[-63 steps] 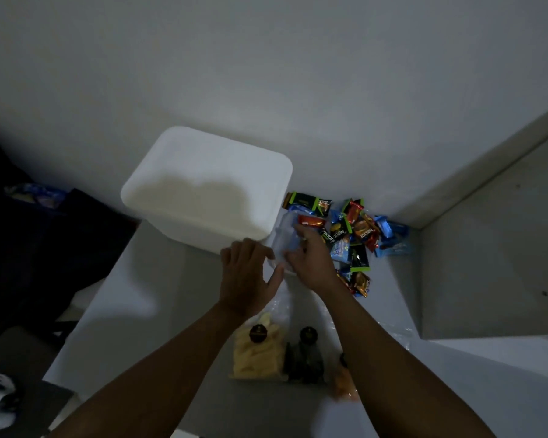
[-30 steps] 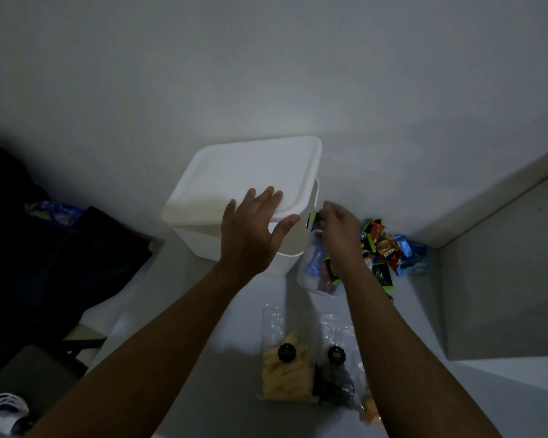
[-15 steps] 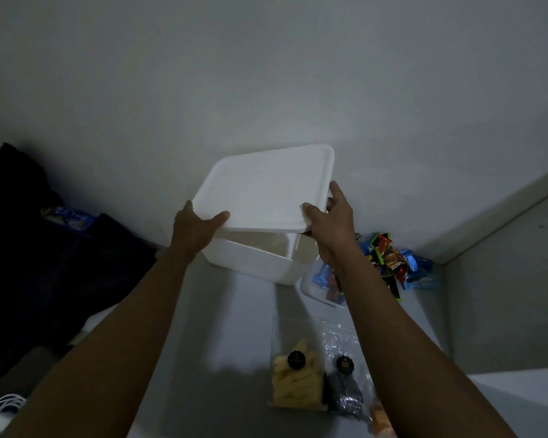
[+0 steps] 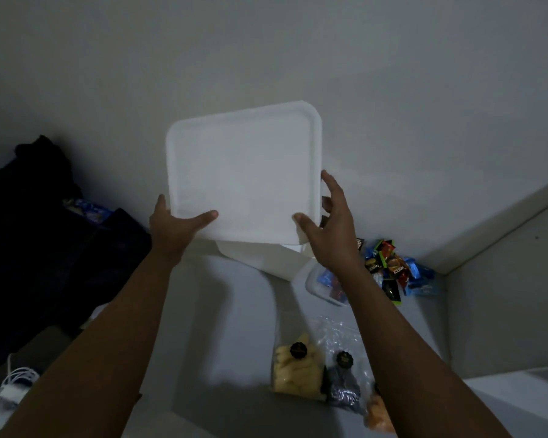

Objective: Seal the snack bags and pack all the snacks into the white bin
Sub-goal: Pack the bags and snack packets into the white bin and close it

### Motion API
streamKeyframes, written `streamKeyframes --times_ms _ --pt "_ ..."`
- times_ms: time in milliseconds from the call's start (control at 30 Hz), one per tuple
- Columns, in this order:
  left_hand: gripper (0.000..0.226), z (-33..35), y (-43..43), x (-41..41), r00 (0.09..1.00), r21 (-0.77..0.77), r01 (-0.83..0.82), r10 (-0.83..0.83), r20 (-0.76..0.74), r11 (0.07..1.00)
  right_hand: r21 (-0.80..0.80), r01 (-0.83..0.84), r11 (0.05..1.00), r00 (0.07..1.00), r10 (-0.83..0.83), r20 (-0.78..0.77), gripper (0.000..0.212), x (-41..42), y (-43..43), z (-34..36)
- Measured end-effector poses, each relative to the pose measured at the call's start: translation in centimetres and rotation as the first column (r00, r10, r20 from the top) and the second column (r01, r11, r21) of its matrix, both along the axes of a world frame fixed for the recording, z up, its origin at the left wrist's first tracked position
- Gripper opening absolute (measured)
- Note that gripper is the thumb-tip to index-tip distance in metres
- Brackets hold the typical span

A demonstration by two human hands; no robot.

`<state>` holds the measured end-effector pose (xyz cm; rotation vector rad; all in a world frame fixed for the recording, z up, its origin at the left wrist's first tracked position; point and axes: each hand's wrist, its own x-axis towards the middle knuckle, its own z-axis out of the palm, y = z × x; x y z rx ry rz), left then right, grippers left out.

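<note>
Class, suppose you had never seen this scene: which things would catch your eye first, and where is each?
First, the white lid, held up at centre frame by the left hand and the right hand, above the white bin. Next, the colourful snack packets heaped in the right-hand corner. Last, the clear bag of yellow snacks lying near the bottom edge.

Hidden, cut off and unclear parts

The lid (image 4: 244,172) covers nearly all of the bin (image 4: 263,257), so only a low strip of its wall shows and its inside cannot be seen. The left hand (image 4: 174,226) shows only a thumb on the lid; its fingers lie behind. The right forearm crosses the clear bag (image 4: 325,284) and the orange bag (image 4: 377,412). Wrapper print in the snack pile (image 4: 393,270) is too small to read. Dark cloth (image 4: 45,222) at left lacks readable detail.
</note>
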<state>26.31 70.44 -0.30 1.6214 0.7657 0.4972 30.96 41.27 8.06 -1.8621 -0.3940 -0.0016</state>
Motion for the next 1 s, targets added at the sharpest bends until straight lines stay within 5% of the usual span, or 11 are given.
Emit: streamKeyframes --times_ms 133,300,400,667,833,1000 --pt "0.116 0.3 1.8 -6.5 0.993 0.200 -0.074 0.091 -0.077 0.977 -0.130 0.006 0.992 1.000 -0.006 -0.003 0.084 -4.0 0.6 -2.5" --pt "0.088 0.1 1.2 -13.5 0.989 0.387 -0.066 0.110 -0.094 0.920 -0.090 0.057 0.994 0.993 -0.066 -0.095 0.079 -10.4 3.1 -8.8" --pt "0.100 -3.0 1.8 -17.0 0.963 0.422 -0.012 0.125 -0.240 0.907 -0.144 0.084 0.986 0.976 -0.110 -0.188 0.069 -14.0 3.2 -12.9" --pt "0.118 -11.4 4.5 -20.5 0.724 0.228 0.326 -0.088 -0.684 0.917 -0.443 -0.093 0.892 0.884 -0.131 -0.449 0.061 -18.4 2.3 -20.2" --pt "0.122 -14.5 6.8 -18.7 0.554 0.126 0.491 -0.198 -0.809 0.862 -0.559 -0.144 0.816 0.830 -0.208 -0.517 0.047 -18.6 4.1 -21.2" --pt "0.115 -15.8 7.6 -15.9 0.519 0.103 0.548 -0.241 -0.820 0.830 -0.623 -0.049 0.781 0.791 -0.350 -0.501 0.056 -18.8 5.5 -22.1"
